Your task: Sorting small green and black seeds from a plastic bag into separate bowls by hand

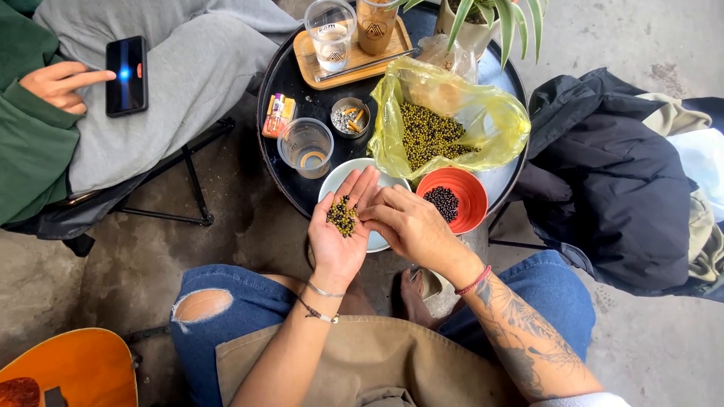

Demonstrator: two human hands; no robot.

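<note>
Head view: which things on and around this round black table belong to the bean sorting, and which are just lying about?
In use:
- left hand, palm up, cupping small yellow-green and dark beans
- right hand picking at them
- yellow plastic bag of beans
- orange bowl of dark beans
- pale plate

Lying about:
- clear plastic cup
- metal ashtray
- wooden tray with glasses
- potted plant

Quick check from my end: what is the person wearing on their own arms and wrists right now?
Both forearms are bare, no sleeves. The left hand has a thin silver bangle and a dark cord bracelet at the wrist. The right hand has a red cord bracelet, with a dark tattoo along the forearm.
</note>
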